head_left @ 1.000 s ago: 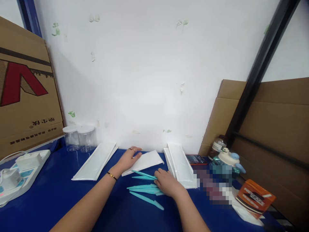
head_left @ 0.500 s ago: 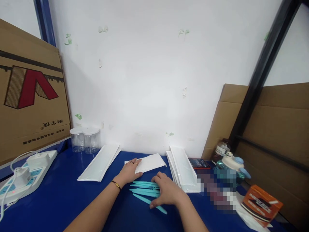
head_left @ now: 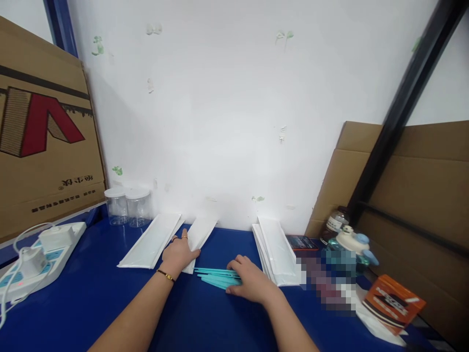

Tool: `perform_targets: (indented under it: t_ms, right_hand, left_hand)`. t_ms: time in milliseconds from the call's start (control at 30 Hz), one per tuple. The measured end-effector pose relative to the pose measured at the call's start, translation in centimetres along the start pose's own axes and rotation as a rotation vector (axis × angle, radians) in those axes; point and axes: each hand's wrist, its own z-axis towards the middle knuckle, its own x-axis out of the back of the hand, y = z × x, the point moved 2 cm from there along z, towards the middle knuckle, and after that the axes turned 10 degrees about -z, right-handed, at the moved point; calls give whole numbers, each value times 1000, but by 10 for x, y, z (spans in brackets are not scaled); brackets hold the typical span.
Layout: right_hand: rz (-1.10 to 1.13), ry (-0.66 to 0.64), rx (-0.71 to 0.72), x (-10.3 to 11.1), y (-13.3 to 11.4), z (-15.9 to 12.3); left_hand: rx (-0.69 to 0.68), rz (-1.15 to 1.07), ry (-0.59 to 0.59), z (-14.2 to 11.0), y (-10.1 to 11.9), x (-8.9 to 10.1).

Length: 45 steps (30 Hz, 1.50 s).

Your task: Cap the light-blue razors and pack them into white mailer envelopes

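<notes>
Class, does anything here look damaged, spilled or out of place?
The white wall looks marred: scattered green and pale patches resemble sticker remnants. The cardboard box at left seems upside down, judging by its lettering. I see no spill.

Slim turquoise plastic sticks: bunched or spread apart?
Bunched: the slim turquoise plastic sticks lie close together, nearly parallel, the right hand hiding their right ends.
</notes>
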Motion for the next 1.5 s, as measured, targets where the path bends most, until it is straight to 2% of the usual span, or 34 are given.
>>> perform_targets:
  t_ms: [267,333,400,500,600,667,733,800,900,967,1100,1233,1400,1500]
  right_hand:
    - [23,57,24,-2,1,1]
    - [25,57,27,-1,0,1]
    - [32,57,29,-1,0,2]
    - [47,74,27,1,1,4]
    - [49,104,24,0,3,6]
    - [45,125,14,-2,4,8]
    - [36,147,-3,-4,5,9]
    - [21,168,-17,-6,5,10]
    - [3,218,-60,-6,8,13]
    - [-4,262,-105,-6,10,15]
    - [-71,270,-154,-6,17,22]
    - [-150,236,-188,-6,26,28]
    - [-203,263,-280,-5,39,28]
    - [-205,279,-302,-5,40,27]
  left_hand:
    - [84,-3,-35,0,-14,10]
    - [42,-8,-2,-1,-12,10]
    - [-72,-2,41,-2,-6,8]
    - [-230,30,21,-2,-2,2]
    - [-162,39,-47,4,-10,-4]
    - [-143,17,-45,7,-15,-4]
    - [-257,-61,-15,5,-10,-2]
    - [-464,-212,-23,-2,2,2]
    - [-748,-383,-130,-17,25,1]
    - [-830,-360,-183,-23,37,-4]
    - [-823,-226,-162,-22,48,-13]
    - [-794,-154,-116,-16,51,-13]
    - [-630,-167,-146,-8,44,-15]
    - [-653,-209,-169,-6,43,-22]
